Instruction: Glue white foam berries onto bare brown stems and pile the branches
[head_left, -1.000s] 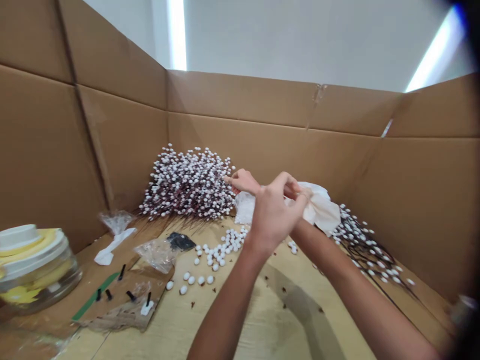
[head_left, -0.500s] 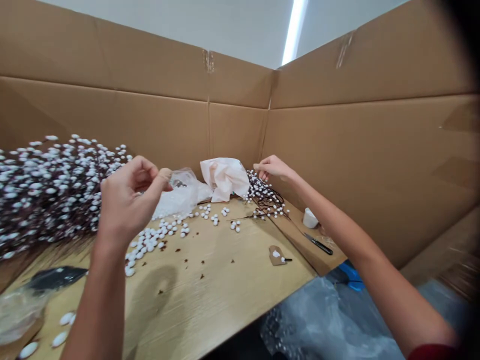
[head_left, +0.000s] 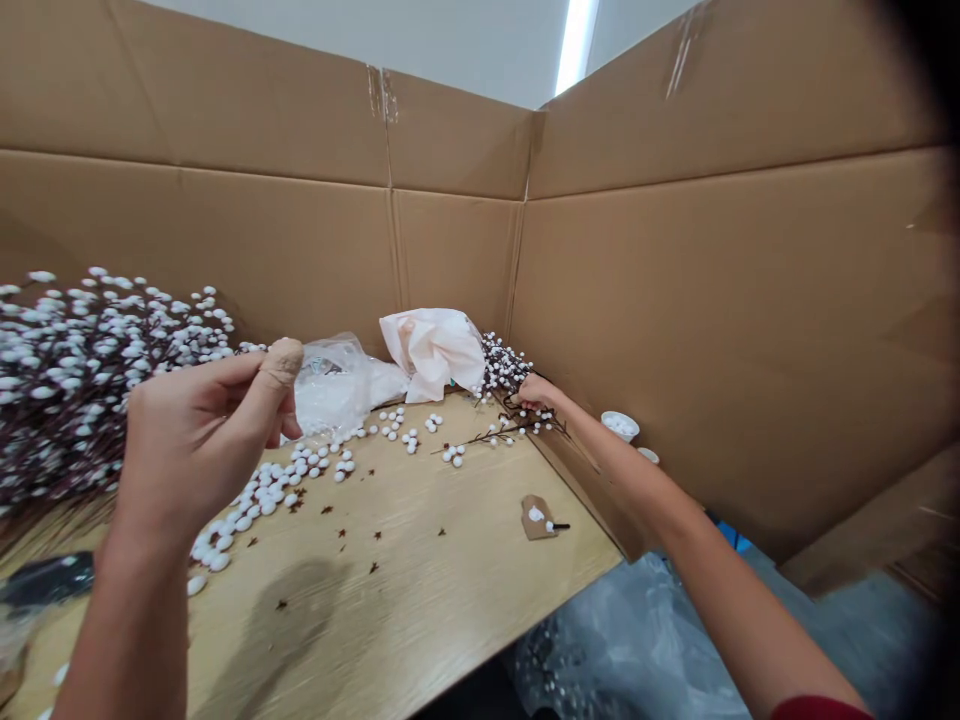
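Okay, so on my feed the right hand is gripping the stems of a small white-berried branch, down in the corner of the wooden table, right up against the cardboard wall. The left hand is hanging above the table with its fingers curling in and its thumb wrapped in a tan bandage. I can't tell whether it's pinching anything. Just behind it, a big heap of berry stems is sitting at the left. Loose white berries are lying scattered across the table, with a clear plastic bag and crumpled white paper sitting behind them. A small white cup is sitting by the wall, past the right forearm.
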